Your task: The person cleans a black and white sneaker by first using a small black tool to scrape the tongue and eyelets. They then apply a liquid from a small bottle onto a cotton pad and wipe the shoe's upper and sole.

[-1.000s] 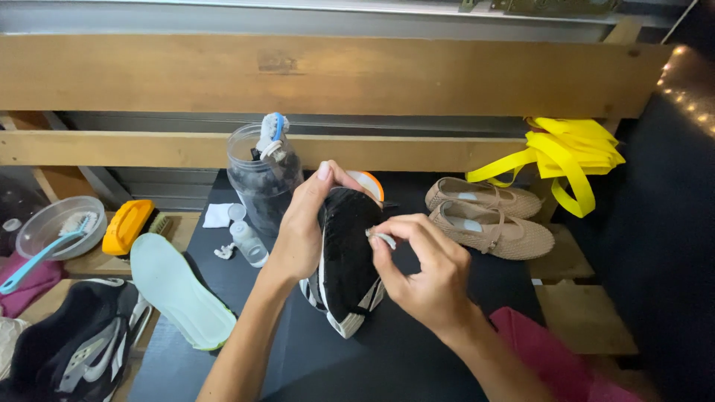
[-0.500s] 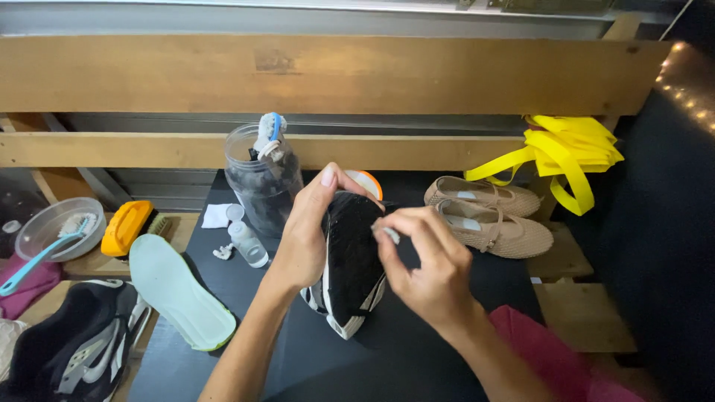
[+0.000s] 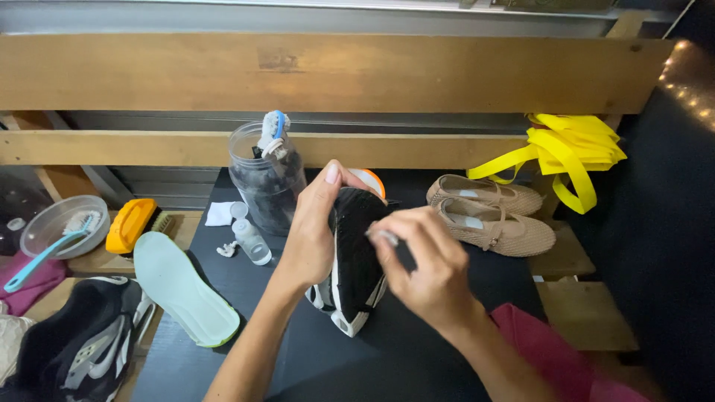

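Black sneaker stands toe-up mid-desk, left hand clenched around its upper. Right hand pinches something small at its side; can't tell what. Insole lies out at 9 o'clock, second sneaker untouched.

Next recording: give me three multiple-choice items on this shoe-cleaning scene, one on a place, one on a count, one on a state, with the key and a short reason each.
1. Where does the pale green insole lie?
A. left of the held sneaker
B. inside the jar
C. on the yellow straps

2. How many beige flat shoes sit at the right?
A. one
B. two
C. four

3. How is the black sneaker held?
A. lying flat, untouched
B. upright, gripped by the left hand
C. hanging from the beam

Key: 1 A, it lies flat on the dark mat left of the sneaker. 2 B, a pair lies side by side. 3 B, the left hand grips it while the right hand works at it.
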